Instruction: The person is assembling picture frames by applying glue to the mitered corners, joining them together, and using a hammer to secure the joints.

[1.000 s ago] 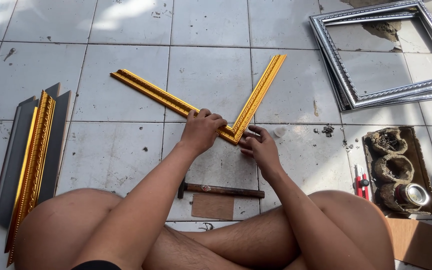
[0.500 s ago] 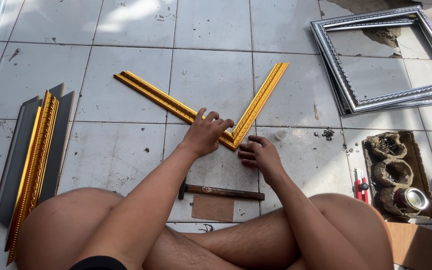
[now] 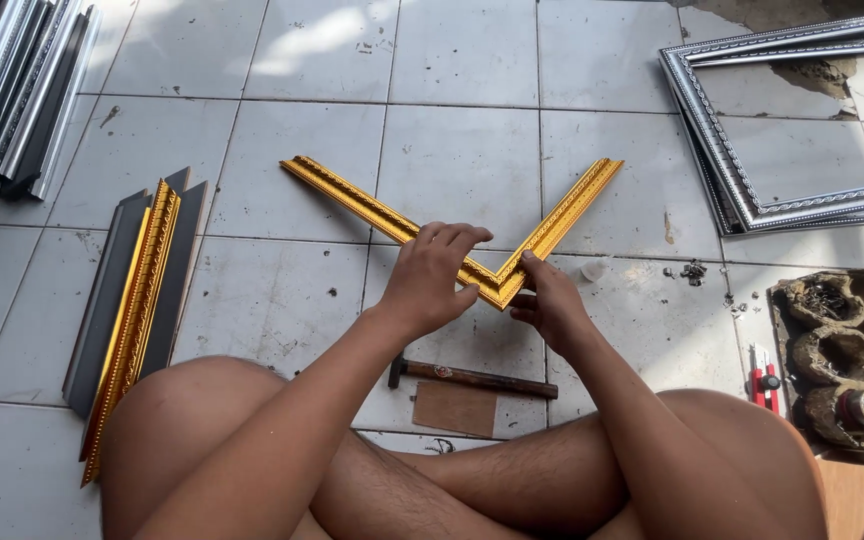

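A floor (image 3: pixel 462 60) of pale square tiles, stained and sunlit in patches, is seen from above, with the person's crossed bare legs at the bottom of the view. Two gold moulding strips (image 3: pixel 472 235) are laid on the tiles in a V, their mitred ends meeting at a corner just in front of the legs. The left hand (image 3: pixel 430 280) is laid over the left strip right at the corner, fingers curved and held together, palm pressed down on the wood. The right hand (image 3: pixel 544 300) is set against the right side of the same corner, its fingers bent and its thumb pressed on the strip's edge; nothing is lifted from the floor.

A hammer (image 3: pixel 472 378) is lying on the tiles between the hands and the legs, beside a brown card square (image 3: pixel 454 408). A bundle of dark and gold strips (image 3: pixel 132 300) is lying well to the left, and silver strips (image 3: pixel 12 90) are stacked at the upper left. A silver frame (image 3: pixel 782 205) is lying at the upper right. A cardboard tray (image 3: pixel 837 355) with lumpy brown items and a tin is seen at the right, with a red cutter (image 3: pixel 764 378) just beside it.
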